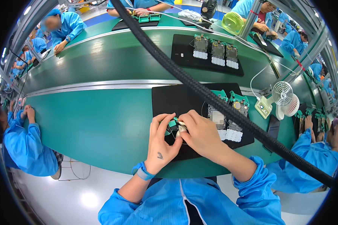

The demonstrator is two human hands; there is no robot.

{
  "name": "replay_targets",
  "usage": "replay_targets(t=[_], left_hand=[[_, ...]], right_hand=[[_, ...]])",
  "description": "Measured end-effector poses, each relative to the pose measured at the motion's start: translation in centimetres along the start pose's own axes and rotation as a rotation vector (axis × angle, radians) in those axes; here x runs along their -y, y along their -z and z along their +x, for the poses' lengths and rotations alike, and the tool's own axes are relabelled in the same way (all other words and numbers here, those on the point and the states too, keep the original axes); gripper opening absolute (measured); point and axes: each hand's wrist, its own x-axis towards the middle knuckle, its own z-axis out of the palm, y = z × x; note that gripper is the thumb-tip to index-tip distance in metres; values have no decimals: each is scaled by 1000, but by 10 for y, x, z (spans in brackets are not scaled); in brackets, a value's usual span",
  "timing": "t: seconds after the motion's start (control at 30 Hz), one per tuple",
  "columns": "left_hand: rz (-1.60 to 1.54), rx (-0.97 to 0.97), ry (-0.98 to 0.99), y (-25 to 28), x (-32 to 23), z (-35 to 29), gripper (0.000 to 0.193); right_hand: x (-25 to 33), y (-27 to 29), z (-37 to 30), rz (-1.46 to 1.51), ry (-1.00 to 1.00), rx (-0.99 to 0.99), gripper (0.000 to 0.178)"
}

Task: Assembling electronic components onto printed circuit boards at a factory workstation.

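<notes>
Head view: small green plastic part (pixel 172 123) over the black rectangular mat (pixel 171 99), long axis indeterminable. Left hand (pixel 159 144) holds it from the left; right hand (pixel 202 133), fingers narrowed, stands close at its right, grip obscured.

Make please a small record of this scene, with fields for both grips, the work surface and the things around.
left grip: fingers and thumb around a small green part
right grip: fingertips close beside that part, at something small and pale; exact contact unclear
surface: black mat on a green table
on mat, to the right: two circuit boards with green pieces at their far ends
across view: black braided cable
farther right: small fan
left wrist: blue-grey band
</notes>
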Motion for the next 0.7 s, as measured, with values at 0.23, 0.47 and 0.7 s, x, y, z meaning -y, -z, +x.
replay_targets(t=[0.23, 0.47, 0.7], left_hand=[[-118, -57, 38, -3, 1, -6, 41], [-108, -99, 23, -6, 6, -8, 37], [-78, -119, 56, -10, 3, -6, 33]], right_hand=[[-26, 12, 0, 517, -158, 233, 21], [-38, 11, 8, 531, 55, 264, 17], [-42, -3, 6, 528, 112, 158, 16]])
